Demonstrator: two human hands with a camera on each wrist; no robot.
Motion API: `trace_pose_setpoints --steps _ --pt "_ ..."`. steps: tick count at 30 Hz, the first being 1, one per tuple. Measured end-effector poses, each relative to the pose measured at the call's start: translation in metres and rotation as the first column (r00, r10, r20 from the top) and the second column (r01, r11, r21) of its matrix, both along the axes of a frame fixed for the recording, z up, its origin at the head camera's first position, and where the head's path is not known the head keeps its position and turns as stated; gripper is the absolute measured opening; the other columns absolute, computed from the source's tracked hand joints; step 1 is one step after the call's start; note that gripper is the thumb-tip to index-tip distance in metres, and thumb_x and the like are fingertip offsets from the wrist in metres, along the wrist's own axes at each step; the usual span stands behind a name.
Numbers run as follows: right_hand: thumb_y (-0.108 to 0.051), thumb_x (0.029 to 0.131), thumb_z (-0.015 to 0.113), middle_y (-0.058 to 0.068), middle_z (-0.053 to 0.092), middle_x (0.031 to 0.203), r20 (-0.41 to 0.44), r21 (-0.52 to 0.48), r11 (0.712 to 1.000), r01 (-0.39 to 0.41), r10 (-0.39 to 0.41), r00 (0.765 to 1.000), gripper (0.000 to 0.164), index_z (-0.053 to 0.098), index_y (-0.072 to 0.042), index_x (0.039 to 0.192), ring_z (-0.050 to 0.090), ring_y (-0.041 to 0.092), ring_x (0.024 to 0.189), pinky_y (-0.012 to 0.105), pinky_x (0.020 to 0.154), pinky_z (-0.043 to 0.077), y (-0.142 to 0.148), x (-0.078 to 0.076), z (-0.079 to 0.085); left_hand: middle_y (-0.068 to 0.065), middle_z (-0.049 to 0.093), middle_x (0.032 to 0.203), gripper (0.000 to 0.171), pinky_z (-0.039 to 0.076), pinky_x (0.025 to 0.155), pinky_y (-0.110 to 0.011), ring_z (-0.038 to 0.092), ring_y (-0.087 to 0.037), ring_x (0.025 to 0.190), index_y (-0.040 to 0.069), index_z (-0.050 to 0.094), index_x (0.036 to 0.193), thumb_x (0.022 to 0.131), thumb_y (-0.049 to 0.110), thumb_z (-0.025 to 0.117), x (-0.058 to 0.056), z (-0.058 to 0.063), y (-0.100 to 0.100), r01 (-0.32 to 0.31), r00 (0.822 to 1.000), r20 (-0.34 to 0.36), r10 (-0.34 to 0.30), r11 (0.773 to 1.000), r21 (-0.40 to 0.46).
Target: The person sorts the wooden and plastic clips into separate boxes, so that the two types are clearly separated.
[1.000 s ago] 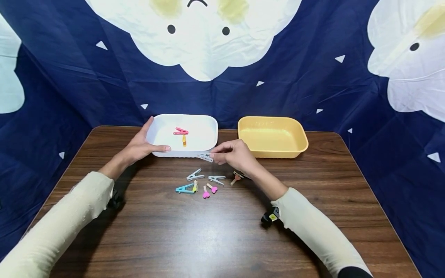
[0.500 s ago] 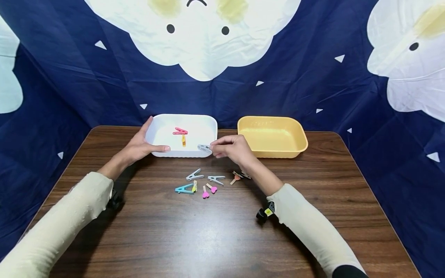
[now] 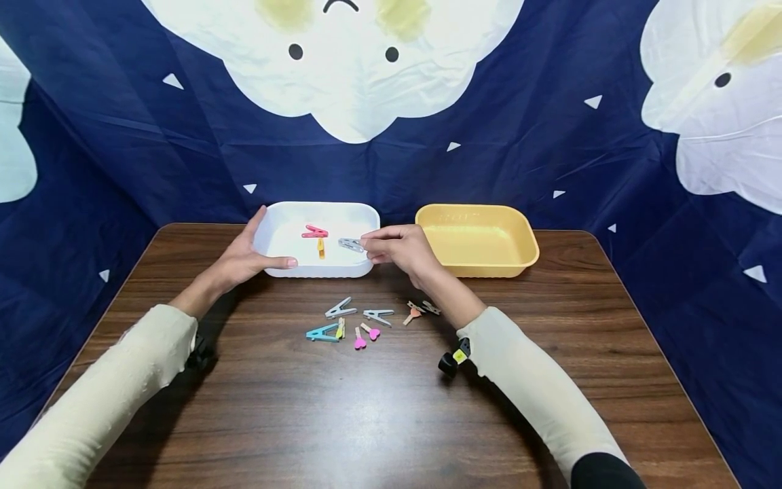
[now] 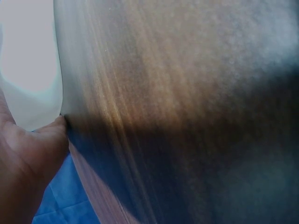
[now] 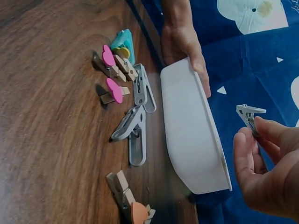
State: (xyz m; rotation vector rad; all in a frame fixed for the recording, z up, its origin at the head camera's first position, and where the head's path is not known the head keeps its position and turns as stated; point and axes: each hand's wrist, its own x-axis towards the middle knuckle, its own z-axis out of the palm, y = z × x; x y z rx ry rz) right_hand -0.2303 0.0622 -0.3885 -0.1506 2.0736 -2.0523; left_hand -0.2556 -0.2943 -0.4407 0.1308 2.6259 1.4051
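My right hand (image 3: 400, 252) pinches a grey clothespin (image 3: 351, 244) between thumb and fingers, above the right part of the white tray (image 3: 320, 272). In the right wrist view the clothespin (image 5: 251, 114) sticks out from the fingertips. Inside the tray lie a pink clothespin (image 3: 315, 232) and a yellow clothespin (image 3: 321, 249). At the tray's left end rests my left hand (image 3: 241, 261), its thumb straight along the front wall and its fingers stretched along the left side. Its thumb touches the tray in the left wrist view too.
On the table lie two grey clothespins (image 3: 340, 308), a blue clothespin (image 3: 322, 332), and several small wooden ones with pink (image 3: 359, 338), yellow-green or orange (image 3: 414, 312) decorations. Right of the white tray stands a yellow tray (image 3: 479, 270). A blue cloth (image 3: 391, 163) hangs behind the table.
My right hand has moved the grey clothespin from in front of the white tray, up past its front rim, to over its inside. The left hand stays at the tray's left end.
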Motion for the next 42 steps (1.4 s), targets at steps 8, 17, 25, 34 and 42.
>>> trace_pose_setpoints --steps 8,17,25,34,42 --pt "0.005 0.098 0.083 0.02 0.086 0.109 0.048 -0.048 0.997 0.053 -0.05 0.998 0.02 0.084 0.009 0.118 0.078 0.008 0.074 0.025 0.077 0.069 -0.01 -0.009 0.005 -0.01 -0.009 0.192 0.151 0.007 0.142 -0.067 0.006 -0.043 0.176 0.023 -0.019 0.18 0.087 0.026 0.101 -0.001 -0.001 -0.001 -0.003 1.0 0.0 0.003 1.0 0.006" --pt "0.007 0.097 0.083 0.026 0.083 0.114 0.108 -0.113 0.991 0.075 -0.063 0.992 0.023 0.083 0.01 0.12 0.08 0.011 0.078 0.025 0.084 0.069 -0.019 -0.018 0.008 -0.011 -0.009 0.191 0.152 0.008 0.142 -0.067 0.005 -0.043 0.176 0.023 -0.018 0.18 0.086 0.027 0.101 0.001 0.001 0.001 -0.003 1.0 -0.004 0.003 1.0 -0.001" --pt "0.01 0.101 0.076 0.038 0.076 0.132 0.135 -0.161 0.985 0.057 -0.035 0.99 0.026 0.079 0.014 0.126 0.08 0.011 0.078 0.027 0.084 0.069 -0.03 -0.022 0.012 -0.01 -0.01 0.191 0.151 0.006 0.143 -0.066 0.002 -0.042 0.177 0.022 -0.017 0.18 0.086 0.026 0.101 0.001 0.002 0.002 0.003 1.0 -0.01 -0.003 1.0 0.0" --pt "0.01 0.102 0.075 0.036 0.075 0.135 0.157 -0.157 0.986 0.055 -0.03 0.987 0.026 0.078 0.015 0.128 0.079 0.01 0.079 0.027 0.085 0.069 -0.045 -0.029 0.012 -0.011 -0.01 0.191 0.15 0.005 0.143 -0.066 0.001 -0.041 0.177 0.021 -0.018 0.18 0.087 0.027 0.1 0.002 0.003 0.002 0.002 1.0 -0.008 -0.002 1.0 -0.005" --pt "0.01 0.102 0.075 0.035 0.075 0.136 0.179 -0.148 0.986 0.072 -0.045 0.983 0.027 0.077 0.014 0.129 0.077 0.01 0.079 0.026 0.085 0.069 -0.053 -0.035 0.011 -0.01 -0.01 0.191 0.151 0.007 0.142 -0.067 0.002 -0.042 0.177 0.023 -0.018 0.18 0.087 0.029 0.101 0.0 0.001 0.001 -0.004 1.0 -0.003 0.004 1.0 -0.016"
